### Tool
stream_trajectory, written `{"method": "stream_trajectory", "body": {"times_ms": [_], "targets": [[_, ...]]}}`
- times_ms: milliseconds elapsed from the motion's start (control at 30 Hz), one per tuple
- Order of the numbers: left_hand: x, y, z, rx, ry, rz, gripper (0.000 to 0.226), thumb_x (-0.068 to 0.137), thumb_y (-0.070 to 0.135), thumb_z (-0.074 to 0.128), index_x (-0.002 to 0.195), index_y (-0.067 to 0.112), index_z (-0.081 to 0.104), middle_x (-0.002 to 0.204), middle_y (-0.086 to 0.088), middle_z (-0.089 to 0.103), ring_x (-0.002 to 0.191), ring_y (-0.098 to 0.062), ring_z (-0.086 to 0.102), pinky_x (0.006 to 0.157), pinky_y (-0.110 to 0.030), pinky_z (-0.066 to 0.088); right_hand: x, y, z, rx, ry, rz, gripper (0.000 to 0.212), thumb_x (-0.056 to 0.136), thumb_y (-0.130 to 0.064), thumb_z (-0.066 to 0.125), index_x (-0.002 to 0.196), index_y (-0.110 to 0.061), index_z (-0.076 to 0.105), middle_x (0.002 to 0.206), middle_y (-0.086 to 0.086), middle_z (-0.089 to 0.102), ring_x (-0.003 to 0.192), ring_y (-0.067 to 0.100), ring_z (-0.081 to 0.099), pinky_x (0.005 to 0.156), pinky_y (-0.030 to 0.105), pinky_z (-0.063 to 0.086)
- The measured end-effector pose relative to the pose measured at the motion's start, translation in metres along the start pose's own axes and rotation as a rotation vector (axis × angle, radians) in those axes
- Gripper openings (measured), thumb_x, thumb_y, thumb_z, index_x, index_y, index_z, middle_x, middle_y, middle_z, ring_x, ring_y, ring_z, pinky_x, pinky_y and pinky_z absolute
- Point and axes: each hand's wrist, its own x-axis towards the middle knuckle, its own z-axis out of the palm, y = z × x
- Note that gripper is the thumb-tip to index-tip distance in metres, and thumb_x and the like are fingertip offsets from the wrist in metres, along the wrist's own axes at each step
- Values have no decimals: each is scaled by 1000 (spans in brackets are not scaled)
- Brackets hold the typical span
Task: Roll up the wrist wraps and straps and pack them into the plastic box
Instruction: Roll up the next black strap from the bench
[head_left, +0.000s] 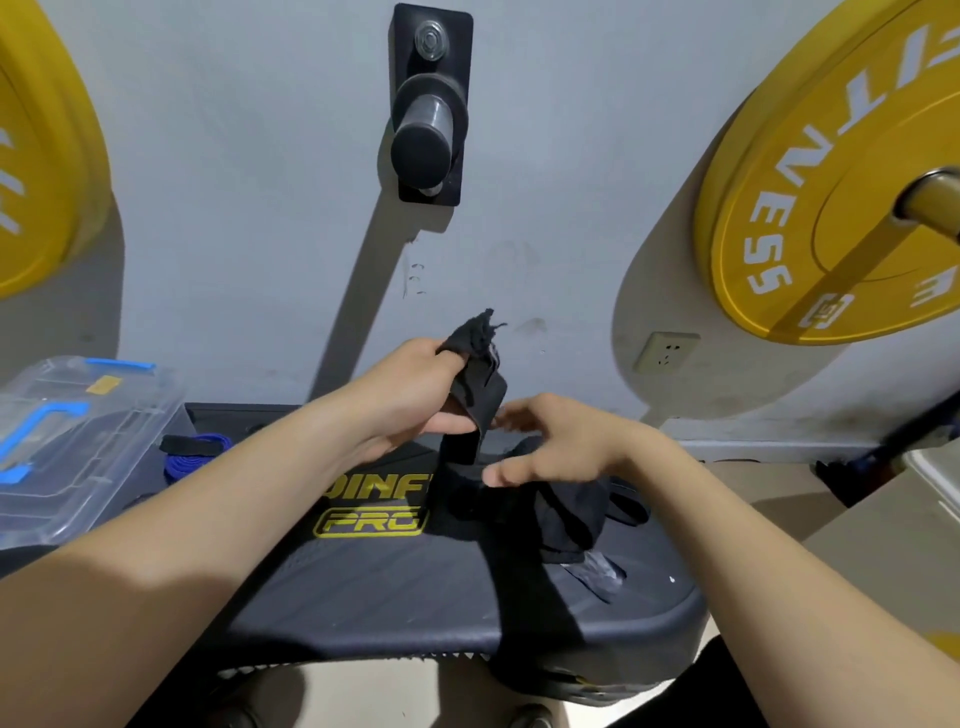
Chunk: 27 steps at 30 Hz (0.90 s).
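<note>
Our left hand (410, 387) grips a black strap (479, 400) at the centre of the frame. Its fingers curl round the upper part, the frayed end stands above the hand, and the tail hangs toward the pile of black wraps (561, 514) on the desk (389, 597). Our right hand (558, 447) is released, fingers spread, just beside the tail and holding nothing.

The tail seems to run into the pile, so we judge that a pull could drag other wraps along with it or off the desk. A slack start would also give a loose roll.

Both forearms reach forward, the left hand raised and the right lower, palm down. At middle left lies a blue and black wrap (197, 451). Beyond it stands the plastic box (78, 457), its lid apparently on.
</note>
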Motion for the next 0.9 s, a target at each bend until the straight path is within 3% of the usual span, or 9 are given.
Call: {"method": "stream_trajectory", "body": {"times_ms": [67,200,333,400,500,633,733,833,900], "targets": [[-1,5,2,-87,-19,44,33,115,14,38,122,0,67,118,-21,78,109,-33,78,92,-49,66,2,-10,9,195,11,-49,54,88,-52,84,135,-32,65,129,-5,73,118,12,70,105,36,56],[-2,15,2,-341,-113,90,26,111,21,54,122,1,67,115,-20,79,108,-34,79,84,-44,67,7,-19,5,182,266,-45,15,105,-25,60,112,-14,67,107,16,76,90,22,68,88,48,58],[-2,9,-6,210,-72,224,44,85,42,85,124,27,73,118,13,80,112,-2,72,91,-27,55,1,-19,-7,571,421,-45,18,107,-8,55,123,-10,64,112,16,78,104,31,76,95,52,61],[-3,3,-6,381,-44,222,49,86,44,89,131,36,70,121,25,75,106,16,65,91,-17,49,-2,-20,-9,762,501,-56,21,103,2,57,122,-5,65,104,16,80,93,28,79,85,46,64],[-4,-1,3,325,-135,140,32,99,37,77,130,33,71,117,21,78,104,9,71,87,-15,57,-1,-21,-12,929,589,-62,21,100,9,57,114,2,72,99,24,79,80,29,73,71,39,59],[-5,-4,18,12,-168,-30,23,107,19,67,129,17,71,118,-4,82,112,-32,78,99,-48,63,0,-21,-11,944,490,-69,16,101,-2,64,107,0,79,96,17,80,77,18,71,67,26,57],[-5,-9,19,-66,-46,-46,23,105,12,69,127,11,72,114,-10,82,105,-32,80,86,-53,67,5,-18,-9,968,322,-3,24,105,-9,55,114,0,75,99,20,72,85,29,60,80,40,51],[-2,-10,15,-94,141,-51,27,98,6,75,126,8,73,112,-15,81,101,-33,80,87,-58,65,7,-11,-7,786,163,47,12,91,-27,63,89,-16,68,80,17,52,74,30,45,74,40,37],[0,-9,9,-32,241,-39,25,94,3,78,119,6,74,107,-15,81,96,-33,80,84,-56,67,3,-4,-6,529,48,27,16,78,-35,75,82,-19,71,77,3,70,70,23,65,72,35,50]]}}
